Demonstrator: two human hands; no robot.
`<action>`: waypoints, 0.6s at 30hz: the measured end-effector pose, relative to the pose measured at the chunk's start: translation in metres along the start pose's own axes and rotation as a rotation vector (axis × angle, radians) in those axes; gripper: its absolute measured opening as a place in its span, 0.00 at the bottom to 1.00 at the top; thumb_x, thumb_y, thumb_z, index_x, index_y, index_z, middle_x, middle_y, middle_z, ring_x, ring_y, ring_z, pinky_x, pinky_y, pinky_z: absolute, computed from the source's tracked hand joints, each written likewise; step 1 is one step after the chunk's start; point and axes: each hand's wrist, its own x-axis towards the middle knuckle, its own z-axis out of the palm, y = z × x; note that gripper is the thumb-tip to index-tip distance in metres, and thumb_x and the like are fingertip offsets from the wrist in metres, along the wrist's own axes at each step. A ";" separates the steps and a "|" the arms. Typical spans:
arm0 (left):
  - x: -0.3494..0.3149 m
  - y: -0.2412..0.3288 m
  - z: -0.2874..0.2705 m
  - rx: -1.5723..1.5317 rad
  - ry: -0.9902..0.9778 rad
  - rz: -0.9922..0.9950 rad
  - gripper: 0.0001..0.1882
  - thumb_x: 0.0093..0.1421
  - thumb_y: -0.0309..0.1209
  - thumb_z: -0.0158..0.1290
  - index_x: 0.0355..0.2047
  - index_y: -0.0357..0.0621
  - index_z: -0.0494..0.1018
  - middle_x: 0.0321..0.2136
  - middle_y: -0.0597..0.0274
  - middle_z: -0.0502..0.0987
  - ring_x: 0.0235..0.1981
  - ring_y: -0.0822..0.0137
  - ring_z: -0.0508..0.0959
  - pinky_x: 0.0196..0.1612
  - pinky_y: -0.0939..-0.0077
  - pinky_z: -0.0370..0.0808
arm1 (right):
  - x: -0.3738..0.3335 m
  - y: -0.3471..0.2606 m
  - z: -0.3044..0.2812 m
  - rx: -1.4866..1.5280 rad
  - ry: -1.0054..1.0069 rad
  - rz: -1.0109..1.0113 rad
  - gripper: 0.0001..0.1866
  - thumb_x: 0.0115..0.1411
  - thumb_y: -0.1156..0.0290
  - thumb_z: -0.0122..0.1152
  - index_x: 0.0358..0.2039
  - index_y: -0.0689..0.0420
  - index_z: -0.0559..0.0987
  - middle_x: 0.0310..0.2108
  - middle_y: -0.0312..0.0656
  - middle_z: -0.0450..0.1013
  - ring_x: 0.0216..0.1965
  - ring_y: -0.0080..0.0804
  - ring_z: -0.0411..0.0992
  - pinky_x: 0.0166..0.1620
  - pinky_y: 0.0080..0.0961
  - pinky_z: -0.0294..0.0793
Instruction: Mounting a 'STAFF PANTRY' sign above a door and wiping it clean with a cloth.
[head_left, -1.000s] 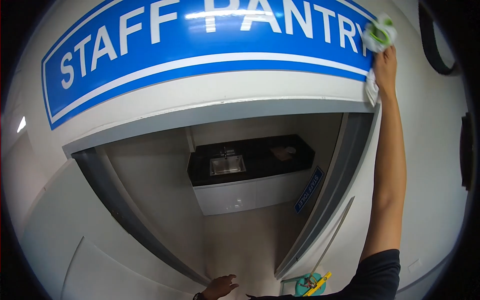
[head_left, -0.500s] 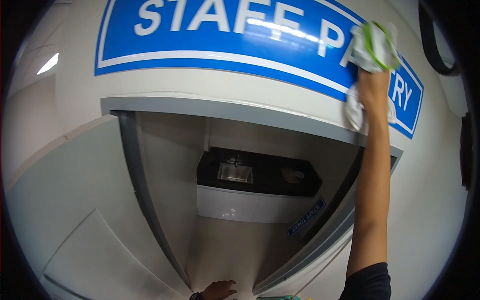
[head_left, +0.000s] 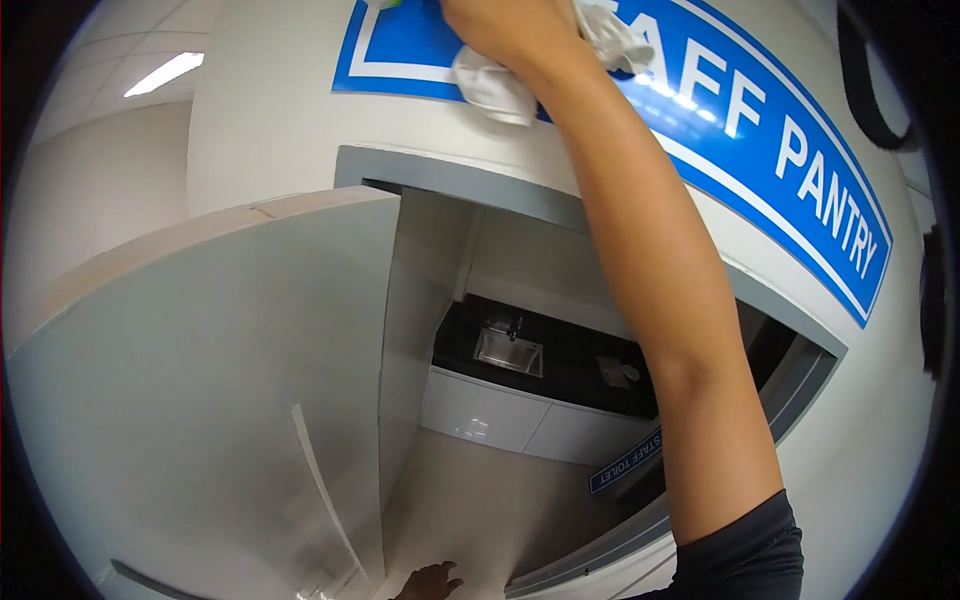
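Observation:
My right arm stretches up to the long blue sign (head_left: 690, 90) with white lettering on the wall above a doorway. My right hand (head_left: 510, 28), cut by the top edge, is closed on a white cloth (head_left: 495, 88) at the sign's left part. Loose folds of the cloth hang below the hand and stick out to its right. A bit of green shows beside it at the upper edge. Low in the picture, my left hand (head_left: 430, 582) is in dim light with thumb and finger apart, holding nothing that I can see.
A pale door (head_left: 210, 340) stands open on the left. The grey door frame (head_left: 470, 180) runs beneath the sign. Through the doorway are a black counter (head_left: 570, 372) with a steel sink (head_left: 508, 353), white cabinets (head_left: 480, 413) and a smaller blue sign (head_left: 625, 465).
My right hand has swept the cloth from the sign's right part to its left part. The view has turned, so the doorway and sign sit further right. My left hand stays low.

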 end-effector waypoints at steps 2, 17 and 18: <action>-0.003 -0.010 0.002 -0.035 0.094 -0.017 0.27 0.62 0.44 0.52 0.58 0.44 0.67 0.49 0.48 0.76 0.51 0.51 0.75 0.52 0.59 0.72 | 0.006 -0.017 0.004 0.016 -0.024 -0.020 0.27 0.69 0.62 0.35 0.62 0.67 0.61 0.65 0.54 0.57 0.68 0.46 0.51 0.69 0.50 0.44; -0.016 0.007 -0.002 -0.022 0.158 0.040 0.26 0.62 0.44 0.53 0.56 0.44 0.68 0.42 0.49 0.79 0.43 0.50 0.78 0.45 0.58 0.75 | -0.033 -0.046 0.011 0.096 -0.028 -0.152 0.29 0.67 0.57 0.41 0.63 0.61 0.63 0.66 0.49 0.56 0.69 0.48 0.49 0.65 0.68 0.35; -0.018 0.008 0.000 -0.032 0.165 0.026 0.26 0.62 0.44 0.53 0.56 0.44 0.68 0.42 0.49 0.79 0.43 0.50 0.78 0.45 0.58 0.75 | -0.038 -0.032 -0.007 0.106 -0.132 -0.181 0.29 0.69 0.59 0.37 0.65 0.65 0.58 0.67 0.52 0.53 0.69 0.47 0.49 0.67 0.60 0.40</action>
